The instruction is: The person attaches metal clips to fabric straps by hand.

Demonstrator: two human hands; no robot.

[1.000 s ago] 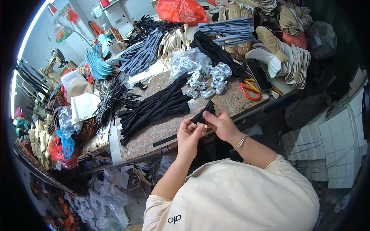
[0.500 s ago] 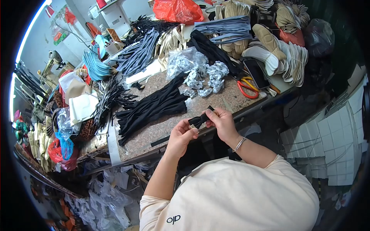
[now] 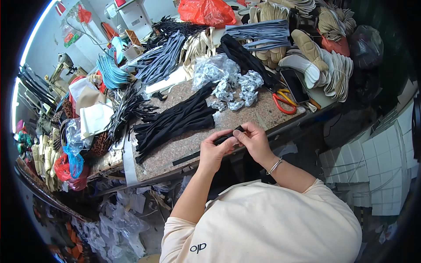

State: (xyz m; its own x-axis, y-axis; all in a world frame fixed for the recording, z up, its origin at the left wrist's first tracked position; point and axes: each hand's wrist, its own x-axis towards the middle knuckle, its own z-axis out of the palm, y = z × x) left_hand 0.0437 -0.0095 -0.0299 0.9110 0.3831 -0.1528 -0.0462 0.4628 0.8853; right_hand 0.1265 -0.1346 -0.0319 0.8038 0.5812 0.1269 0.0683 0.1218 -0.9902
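Near the table's front edge, my left hand and my right hand are close together, both closed on a small black fabric piece. Fingers cover much of it, so its full shape is hidden. Thumbs lie on top, and a dark end shows above the right thumb. Just left of my left hand, a narrow black strip lies along the table edge. Beyond my hands, a bundle of black fabric strips is spread over the speckled stone tabletop.
Crumpled clear plastic and foil sit behind the hands. Red-handled scissors and a phone lie to the right. Grey strips, stacked insole-like pieces and a red bag crowd the back.
My hands have drawn closer together, the left moving right and slightly up. The bow-like black piece, visible between them before, is now mostly covered by fingers.
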